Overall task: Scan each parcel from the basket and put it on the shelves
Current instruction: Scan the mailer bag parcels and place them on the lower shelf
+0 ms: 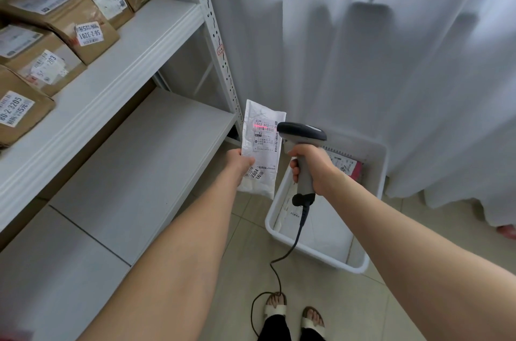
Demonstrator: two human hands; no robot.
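Observation:
My left hand (pixel 239 163) pinches a flat white parcel bag (pixel 262 142) by its lower left edge, label facing me. My right hand (pixel 312 170) grips the handle of a grey barcode scanner (pixel 303 142), its dark head just right of the parcel. A red scan line glows on the label's barcode near the top. Below the scanner, a white basket (pixel 282 223) sits on the floor with a pink and white parcel (pixel 347 163) at its far end and a pale parcel along its left wall.
White metal shelves (pixel 134 42) stand to my left; several brown labelled parcels (pixel 64 19) lie on the upper board, the lower board (pixel 145 156) is bare. A white curtain (pixel 363 47) hangs ahead. The scanner cable (pixel 279 259) trails down to the tiled floor by my sandalled feet.

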